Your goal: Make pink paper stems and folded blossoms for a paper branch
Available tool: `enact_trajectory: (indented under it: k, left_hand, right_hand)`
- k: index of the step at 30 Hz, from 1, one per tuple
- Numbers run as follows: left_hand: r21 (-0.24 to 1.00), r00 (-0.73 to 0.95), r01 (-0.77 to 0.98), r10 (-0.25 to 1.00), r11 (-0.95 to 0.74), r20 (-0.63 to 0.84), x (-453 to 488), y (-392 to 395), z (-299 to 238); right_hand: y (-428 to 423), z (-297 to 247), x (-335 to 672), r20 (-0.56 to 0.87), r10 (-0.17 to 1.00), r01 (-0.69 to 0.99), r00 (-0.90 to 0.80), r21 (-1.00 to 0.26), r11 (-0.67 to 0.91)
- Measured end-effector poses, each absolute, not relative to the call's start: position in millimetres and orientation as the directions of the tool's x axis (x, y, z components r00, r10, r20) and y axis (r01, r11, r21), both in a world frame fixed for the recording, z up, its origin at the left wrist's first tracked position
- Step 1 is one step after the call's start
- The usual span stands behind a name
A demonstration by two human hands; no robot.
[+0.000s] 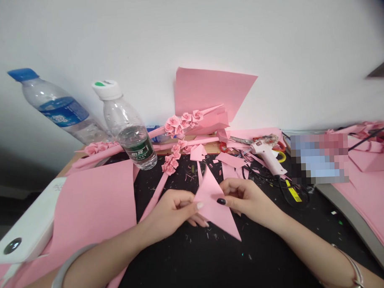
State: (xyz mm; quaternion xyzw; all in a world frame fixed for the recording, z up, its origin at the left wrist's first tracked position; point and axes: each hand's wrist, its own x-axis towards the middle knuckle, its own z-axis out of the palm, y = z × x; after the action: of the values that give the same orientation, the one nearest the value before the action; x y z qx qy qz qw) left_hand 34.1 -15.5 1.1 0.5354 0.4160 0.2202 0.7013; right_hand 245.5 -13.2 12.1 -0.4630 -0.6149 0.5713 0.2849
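A pink paper triangle (217, 206) is held above the black table (199, 261), point up. My left hand (173, 209) pinches its left edge with thumb and fingers closed on it. At the paper's right edge my right hand (249, 196) grips it too, the thumb with a dark nail pressed on top. Both wrists wear bangles.
A large pink sheet (96, 206) lies at left beside a white device (28, 229). Two water bottles (130, 127) (58, 108) stand at the back left. Pink paper roses on stems (181, 121), scraps, scissors (242, 140) and a white glue gun (268, 154) with its cord crowd the back. More pink paper (373, 188) lies at right.
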Motion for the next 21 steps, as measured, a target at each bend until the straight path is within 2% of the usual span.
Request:
enact_trajectory:
  k: [4, 10, 15, 18, 21]
  left_hand:
    - [0.936, 0.629, 0.188, 0.695, 0.298, -0.348, 34.7, -19.2, -2.3]
    - [0.937, 0.635, 0.197, 0.69, 0.289, -0.346, 34.4, -17.2, -6.0]
    - [0.945, 0.589, 0.078, 0.75, 0.317, -0.3, 35.1, -15.2, -4.0]
    - [0.943, 0.626, -0.012, 0.738, 0.332, -0.251, 35.9, -15.8, -2.9]
    - [0.963, 0.656, 0.04, 0.72, 0.266, -0.226, 36.8, -17.4, -2.1]
  right_hand:
    - [-14.7, 8.2, 246.0, -0.257, 0.858, 0.234, -0.444, -0.958, -0.166]
    - [-13.6, 4.7, 248.5, -0.215, 0.874, 0.192, -0.435, -0.971, -0.143]
    - [-16.1, 8.2, 242.5, -0.19, 0.922, 0.058, -0.338, -0.982, -0.181]
    - [-22.4, 6.0, 234.9, -0.196, 0.935, -0.014, -0.294, -0.978, -0.21]
    - [-28.6, 2.0, 229.4, -0.191, 0.927, 0.005, -0.321, -0.98, -0.2]
